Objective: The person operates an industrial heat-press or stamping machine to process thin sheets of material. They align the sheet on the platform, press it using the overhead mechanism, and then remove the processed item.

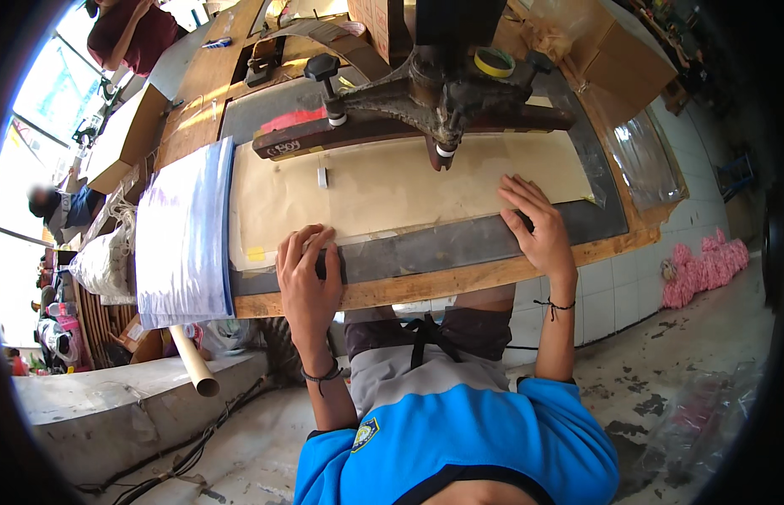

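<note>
Tan sheet (400, 185) partly hidden, black press (447, 103) cropped

Pink bundle (708, 268) on flr far R, pale tube (192, 360) lwr L, brn box (632, 69) upr R

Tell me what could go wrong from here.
Fingers could get pinched if the right hand or left hand slips forward under the dark bar and it moves down. The tan sheet might skew, as both hands touch it only toward its near side. The stack of clear plastic sheets, by the table's near left corner, could perhaps be knocked off.
</note>
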Demonstrator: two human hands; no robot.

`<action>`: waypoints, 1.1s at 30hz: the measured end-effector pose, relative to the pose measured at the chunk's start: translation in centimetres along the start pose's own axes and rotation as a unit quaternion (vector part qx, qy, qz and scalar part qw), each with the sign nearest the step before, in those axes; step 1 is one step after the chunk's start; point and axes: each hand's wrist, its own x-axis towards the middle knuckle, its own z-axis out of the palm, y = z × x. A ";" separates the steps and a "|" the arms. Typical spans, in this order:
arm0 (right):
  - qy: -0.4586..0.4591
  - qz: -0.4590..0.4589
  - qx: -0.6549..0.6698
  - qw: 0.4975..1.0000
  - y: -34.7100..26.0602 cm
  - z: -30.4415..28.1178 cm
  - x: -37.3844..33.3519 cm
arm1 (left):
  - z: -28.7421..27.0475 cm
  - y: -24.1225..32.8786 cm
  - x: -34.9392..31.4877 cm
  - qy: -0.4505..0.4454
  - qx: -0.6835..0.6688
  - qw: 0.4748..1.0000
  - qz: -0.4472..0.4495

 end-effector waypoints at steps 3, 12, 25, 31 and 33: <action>-0.004 0.008 0.004 1.000 0.1 -0.1 -0.1 | 0.0 0.0 0.0 0.000 0.008 1.000 0.001; 0.001 -0.009 0.008 1.000 0.3 0.0 0.1 | -0.1 0.1 0.1 0.007 -0.002 1.000 0.010; -0.008 -0.012 0.018 1.000 0.1 -0.3 -0.1 | -0.5 0.0 0.0 -0.001 -0.019 1.000 0.004; -0.014 -0.017 -0.009 1.000 0.4 0.0 -0.1 | -0.6 0.2 -0.1 -0.023 0.012 0.999 0.031; -0.013 -0.016 -0.010 1.000 0.5 0.0 0.0 | -0.6 0.0 -0.1 -0.028 0.011 0.999 0.040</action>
